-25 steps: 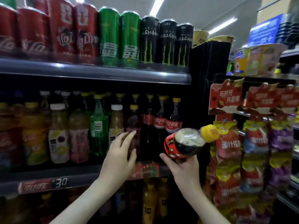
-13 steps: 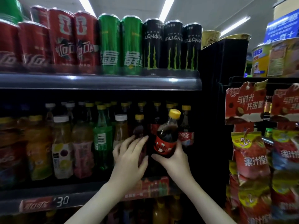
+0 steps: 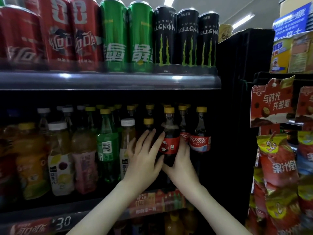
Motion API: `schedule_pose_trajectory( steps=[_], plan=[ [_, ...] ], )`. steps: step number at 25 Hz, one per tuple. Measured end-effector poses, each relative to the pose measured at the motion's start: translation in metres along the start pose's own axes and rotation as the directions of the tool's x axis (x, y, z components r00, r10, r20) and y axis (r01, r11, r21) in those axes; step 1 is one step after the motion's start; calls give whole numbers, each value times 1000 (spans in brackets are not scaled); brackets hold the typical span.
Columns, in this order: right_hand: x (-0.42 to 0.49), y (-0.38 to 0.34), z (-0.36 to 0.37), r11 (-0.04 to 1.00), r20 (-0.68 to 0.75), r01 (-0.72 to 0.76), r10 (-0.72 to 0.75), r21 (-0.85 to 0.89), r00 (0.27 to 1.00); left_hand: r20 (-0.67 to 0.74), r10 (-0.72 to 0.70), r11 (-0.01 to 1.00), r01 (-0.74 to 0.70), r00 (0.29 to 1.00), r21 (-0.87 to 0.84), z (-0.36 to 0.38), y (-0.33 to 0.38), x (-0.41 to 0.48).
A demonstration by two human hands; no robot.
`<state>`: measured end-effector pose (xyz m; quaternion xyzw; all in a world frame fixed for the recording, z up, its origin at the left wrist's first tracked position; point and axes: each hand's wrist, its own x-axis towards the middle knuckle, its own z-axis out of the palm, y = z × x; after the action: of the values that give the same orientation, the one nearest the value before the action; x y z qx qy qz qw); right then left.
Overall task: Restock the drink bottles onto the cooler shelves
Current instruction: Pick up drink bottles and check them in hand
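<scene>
Your right hand (image 3: pixel 181 165) wraps the lower body of the cola bottle (image 3: pixel 169 143), holding it upright at the shelf front, likely so it slides straight into its row. Your left hand (image 3: pixel 144 158), just beside it, is spread with straight fingers that seem to touch the bottle's side, probably steadying it. Another cola bottle (image 3: pixel 199 141) stands just right of your right hand. Cans (image 3: pixel 167 39) sit well above.
</scene>
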<state>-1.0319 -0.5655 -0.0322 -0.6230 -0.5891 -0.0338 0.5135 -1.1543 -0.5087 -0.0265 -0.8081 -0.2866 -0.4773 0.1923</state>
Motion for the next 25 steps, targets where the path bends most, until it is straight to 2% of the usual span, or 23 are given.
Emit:
schedule_pose_trajectory(
  steps=[5,9,11,13,15,17,22,25],
  plan=[
    [-2,0,5,984,-83,2,-17,-177,996,65,32,994,-38,997,101,1,-13,-14],
    [-4,-7,5,960,-91,-28,2,-277,996,21,-30,978,25,999,205,-10,-24,-22],
    [-5,-7,9,923,-190,-6,-73,-385,979,-27,-84,964,88,996,252,-18,-32,-24],
    [-9,-12,15,882,-280,85,-237,-464,930,-57,-120,935,132,991,328,-27,-40,-25],
    [-9,-23,22,837,-246,208,-371,-505,896,-66,-128,905,144,990,400,-31,-46,-21],
    [-2,-35,27,796,-180,266,-420,-543,889,-57,-121,894,133,991,428,-30,-49,-15],
    [18,-46,39,714,-64,229,-358,-662,932,-2,-117,918,109,993,381,-22,-51,-7],
    [24,-45,42,707,-44,246,-364,-663,930,-55,-119,948,130,991,290,-23,-53,-4]
  ],
)
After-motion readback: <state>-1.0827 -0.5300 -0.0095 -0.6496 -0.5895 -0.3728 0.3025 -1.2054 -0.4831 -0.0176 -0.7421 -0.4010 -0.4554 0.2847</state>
